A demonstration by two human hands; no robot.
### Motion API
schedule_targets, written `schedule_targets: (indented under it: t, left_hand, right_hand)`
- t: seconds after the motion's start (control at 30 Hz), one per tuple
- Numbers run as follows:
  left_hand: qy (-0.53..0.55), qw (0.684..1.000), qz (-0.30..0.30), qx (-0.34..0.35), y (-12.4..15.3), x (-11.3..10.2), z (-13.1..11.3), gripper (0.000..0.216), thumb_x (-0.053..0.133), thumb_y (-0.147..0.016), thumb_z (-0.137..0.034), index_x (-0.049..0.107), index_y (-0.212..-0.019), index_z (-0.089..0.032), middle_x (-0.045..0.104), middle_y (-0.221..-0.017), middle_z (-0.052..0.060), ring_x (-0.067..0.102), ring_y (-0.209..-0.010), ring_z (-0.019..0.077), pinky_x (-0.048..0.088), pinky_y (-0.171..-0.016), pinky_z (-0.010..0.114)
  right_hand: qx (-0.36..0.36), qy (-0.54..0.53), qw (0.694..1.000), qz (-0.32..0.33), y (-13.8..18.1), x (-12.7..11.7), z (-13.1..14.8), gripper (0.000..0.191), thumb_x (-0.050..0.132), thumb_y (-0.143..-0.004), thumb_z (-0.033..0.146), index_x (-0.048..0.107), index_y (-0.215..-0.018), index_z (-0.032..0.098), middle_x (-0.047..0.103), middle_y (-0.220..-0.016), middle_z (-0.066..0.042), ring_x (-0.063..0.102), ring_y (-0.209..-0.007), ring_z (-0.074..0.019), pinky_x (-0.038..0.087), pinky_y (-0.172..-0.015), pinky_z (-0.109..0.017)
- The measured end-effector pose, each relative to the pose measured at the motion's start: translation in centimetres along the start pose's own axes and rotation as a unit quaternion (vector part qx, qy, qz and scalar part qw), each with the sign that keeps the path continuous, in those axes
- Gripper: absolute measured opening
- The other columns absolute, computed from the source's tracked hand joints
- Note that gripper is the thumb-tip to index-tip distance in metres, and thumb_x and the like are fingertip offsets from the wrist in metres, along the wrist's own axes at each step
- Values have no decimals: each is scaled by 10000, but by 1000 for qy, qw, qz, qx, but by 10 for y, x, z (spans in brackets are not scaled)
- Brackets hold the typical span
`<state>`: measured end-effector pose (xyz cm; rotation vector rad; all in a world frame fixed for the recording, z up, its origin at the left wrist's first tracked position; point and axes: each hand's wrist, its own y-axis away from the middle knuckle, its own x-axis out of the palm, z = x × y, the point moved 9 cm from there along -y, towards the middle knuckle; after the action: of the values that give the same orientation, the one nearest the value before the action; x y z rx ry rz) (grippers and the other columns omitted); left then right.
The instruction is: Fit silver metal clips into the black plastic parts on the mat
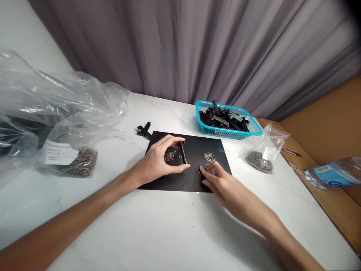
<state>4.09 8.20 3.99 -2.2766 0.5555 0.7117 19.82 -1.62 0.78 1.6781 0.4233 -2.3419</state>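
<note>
Between the thumb and index finger of my left hand (159, 158) is a narrow black plastic part (183, 152), pinched at its two ends and raised over a black mat (169, 182). My right hand (221, 182) is low over the mat's right side, fingers bent together around a small dark piece (201, 175); the fingers mostly cover it, so its kind is unclear. Just beyond those fingers lies a pile of small metal springs or pins (209, 157). A second such pile (170, 155) is partly behind my left hand.
A blue basket (231, 133) of black parts stands at the back right. Loose black parts (144, 130) lie by the mat's far left corner. Bags of metal pieces sit left (84, 162) and right (258, 161). A plastic bottle (332, 174) lies far right.
</note>
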Motion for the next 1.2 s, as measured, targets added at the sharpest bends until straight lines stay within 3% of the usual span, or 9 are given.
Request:
schedule_targets:
  t: [0.1,0.27,0.37,0.53,0.67,0.77,0.87,0.97,1.2]
  left_hand:
    - [-9,1000,7,2,1,2,-1,616,856,-789,-417,602,-1316,-223,671,-1206,75,694,-1105,254,589,-1052,431]
    - [-26,999,39,12,5,11,-4,610,838,-815,-391,576,-1343,-236,659,-1221,72,681,-1090,239,593,-1016,405]
    - [-34,998,51,20,5,13,-7,604,826,-828,-367,561,-1353,-232,650,-1230,75,682,-1068,228,599,-991,392]
    - [-46,998,42,15,2,8,-8,622,830,-823,-382,555,-1363,-240,649,-1226,70,688,-1084,235,600,-990,394]
    - [-51,998,38,5,1,5,-6,603,821,-832,-394,561,-1352,-234,649,-1233,70,690,-1086,231,595,-1002,391]
    - [-47,998,43,-1,3,7,-4,601,817,-834,-405,560,-1350,-233,652,-1227,69,692,-1080,233,597,-999,395]
    - [-44,998,51,4,4,10,-3,611,817,-833,-412,556,-1358,-240,651,-1235,74,689,-1093,241,596,-1002,405]
    - [-43,997,57,14,5,12,-5,622,821,-832,-403,547,-1369,-247,645,-1251,77,682,-1106,239,595,-1002,399]
    - [-22,998,64,21,4,12,-12,610,843,-807,-372,583,-1345,-249,662,-1228,72,691,-1066,232,611,-977,390]
  right_hand:
    - [-28,123,990,-59,2,15,16,430,384,-1082,224,601,-1375,-3,638,-1083,-209,709,-779,-275,603,-631,-401]
    - [-28,199,968,-150,-5,15,22,329,435,-1012,55,736,-1140,96,699,-935,-143,687,-687,-216,526,-596,-320]
    - [7,137,977,-163,-12,2,9,275,485,-1044,139,757,-1016,164,724,-915,-93,692,-681,-186,470,-582,-289]
    - [66,-9,990,-121,-12,-22,-14,283,506,-1065,256,726,-1241,235,740,-1080,-60,735,-778,-184,500,-596,-284]
    - [11,20,998,-56,-3,-7,3,356,468,-1077,323,666,-1344,195,680,-1186,-118,738,-871,-234,592,-679,-350]
    - [-30,73,994,-78,1,8,19,405,441,-1075,292,603,-1395,105,645,-1214,-190,711,-978,-293,619,-739,-408]
    - [-4,93,988,-121,-3,9,15,316,435,-1064,220,709,-1201,141,689,-1027,-148,695,-832,-263,571,-654,-364]
    - [31,11,988,-151,-10,-3,-1,280,472,-1046,181,742,-973,198,713,-907,-78,670,-721,-201,510,-619,-306]
    - [100,-297,939,-143,-17,-21,-36,192,640,-979,349,761,-944,204,745,-806,-22,550,-583,-143,443,-570,-280]
